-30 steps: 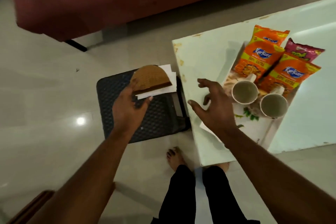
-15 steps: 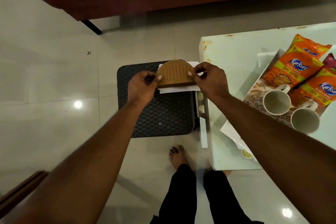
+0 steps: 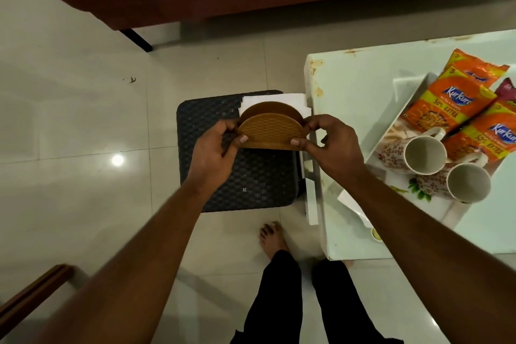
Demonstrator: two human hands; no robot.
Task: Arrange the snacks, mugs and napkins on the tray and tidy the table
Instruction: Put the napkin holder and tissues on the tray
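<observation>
Nearest, the left hand [image 3: 215, 148] and right hand [image 3: 332, 145] each pinch one end of a brown, half-round napkin holder with a woven pattern [image 3: 270, 131], with the thumbs on its front face and the fingers curled behind. A stack of white paper napkins [image 3: 279, 99] stands between its two plates, their top edge poking out behind. The holder is in the air above a black, textured square stool [image 3: 251, 181], just beside the white table [image 3: 349, 86] and not yet over it.

Farther right, a white rectangular tray [image 3: 402, 84] on the table carries two white floral mugs [image 3: 418, 153] and orange snack packets [image 3: 446, 103]. A loose white napkin [image 3: 351, 201] lies on the table by the tray's near end.

The risks look plain enough. If the holder tips on the way over, the napkins could slide out onto the floor. The tray is also crowded, so setting the holder down carelessly could knock a mug or leave it perched on the rim.
</observation>
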